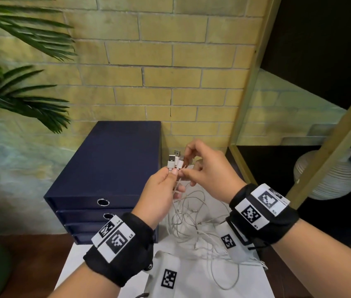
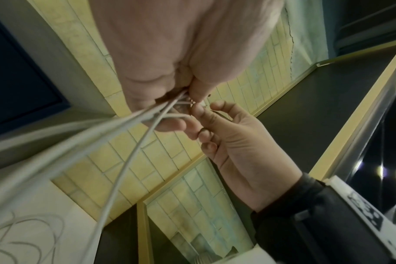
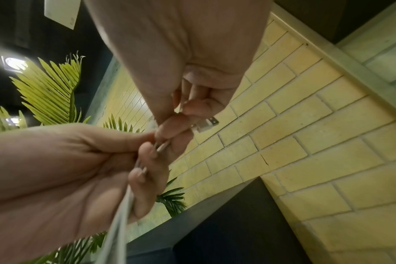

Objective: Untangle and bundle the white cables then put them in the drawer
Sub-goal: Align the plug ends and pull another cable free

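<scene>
Several white cables (image 1: pixel 191 224) hang in a loose tangle down onto the white table (image 1: pixel 252 282). My left hand (image 1: pixel 171 172) grips them together just below their USB plugs (image 1: pixel 173 160), which stick up side by side. My right hand (image 1: pixel 184 167) meets it from the right, thumb and forefinger pinching the cables at the plugs. In the left wrist view the cables (image 2: pixel 124 125) run out of my left hand's fist (image 2: pixel 170 85) toward my right hand (image 2: pixel 226 135). In the right wrist view one plug (image 3: pixel 206 125) shows beside my right fingertips (image 3: pixel 192 107). The navy drawer unit (image 1: pixel 105 168) stands to the left, all its drawers closed.
A brick wall (image 1: pixel 170 72) is right behind the hands. Palm fronds (image 1: pixel 19 93) hang at the left. A gold-framed shelf (image 1: pixel 245 104) stands at the right with a white ribbed vase (image 1: pixel 329 175) on it. White cloth with printed markers (image 1: pixel 169 278) lies on the table's near part.
</scene>
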Demonstrator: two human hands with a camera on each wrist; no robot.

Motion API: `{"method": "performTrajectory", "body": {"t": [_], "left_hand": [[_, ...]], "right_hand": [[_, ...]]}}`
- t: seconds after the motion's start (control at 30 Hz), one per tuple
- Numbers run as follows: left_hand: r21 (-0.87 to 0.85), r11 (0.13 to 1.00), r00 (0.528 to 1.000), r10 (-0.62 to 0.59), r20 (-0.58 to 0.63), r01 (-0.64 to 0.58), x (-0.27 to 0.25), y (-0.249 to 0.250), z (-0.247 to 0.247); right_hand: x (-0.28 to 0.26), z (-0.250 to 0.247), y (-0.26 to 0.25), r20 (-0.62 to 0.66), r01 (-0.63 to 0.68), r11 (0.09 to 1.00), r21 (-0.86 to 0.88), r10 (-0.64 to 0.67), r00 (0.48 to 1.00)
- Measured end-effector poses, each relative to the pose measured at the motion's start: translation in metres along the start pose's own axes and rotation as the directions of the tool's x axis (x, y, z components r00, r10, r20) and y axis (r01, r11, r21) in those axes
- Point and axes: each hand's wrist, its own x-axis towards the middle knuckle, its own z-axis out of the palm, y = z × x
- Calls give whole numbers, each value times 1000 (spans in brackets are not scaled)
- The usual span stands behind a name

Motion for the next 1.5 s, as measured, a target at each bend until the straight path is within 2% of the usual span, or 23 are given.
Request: {"method": "performTrajectory", "body": {"t": [0.13,0.2,0.3,0.43,0.57,0.7,0.87,0.97,1.07,1.2,1.27,1.37,1.43,1.5], "left_hand": [[-47,999,995,-7,-99,2,2,-3,-1],[-84,996,993,-15,-113,6,3,-3,-1],[-135,991,994,-12,-104,-2,3,-2,1],[-197,980,996,-12,-87,-5,-1,3,3],[-172,985,994,-8,-106,-11,-5,5,1],[-143,990,997,5,-77,-16,-7,3,1],[-144,989,999,24,-31,-28,-11,3,-2],[-163,985,999,43,-31,-48,-12,6,-5],[-208,976,998,48,-47,-56,-12,12,-10],[-226,972,995,39,-90,-58,-12,17,-18],[-223,972,994,46,-104,-69,-14,18,-20],[-204,974,989,70,-129,-95,-18,22,-28],[-185,976,984,90,-155,-118,-21,26,-38],[-171,975,976,110,-186,-142,-23,31,-47]], "right_hand": [[-7,3,8,-64,2,1000,11,-1,998],[-12,6,13,-49,-35,999,22,36,998],[-19,15,23,166,-154,988,34,146,975],[-27,28,32,408,-318,934,164,230,884],[-31,33,33,525,-442,852,282,248,814],[-36,34,32,595,-456,858,237,242,767],[-38,34,32,581,-400,892,210,215,785],[-38,32,31,546,-265,954,138,150,824],[-33,26,44,524,-69,990,-123,124,842],[-25,13,66,505,105,924,-368,104,857],[-20,11,80,460,84,869,-487,174,871],[-15,7,109,349,-61,764,-642,362,864],[-12,1,127,278,-161,705,-691,464,841],[-12,-8,144,217,-286,662,-693,570,793]]}}
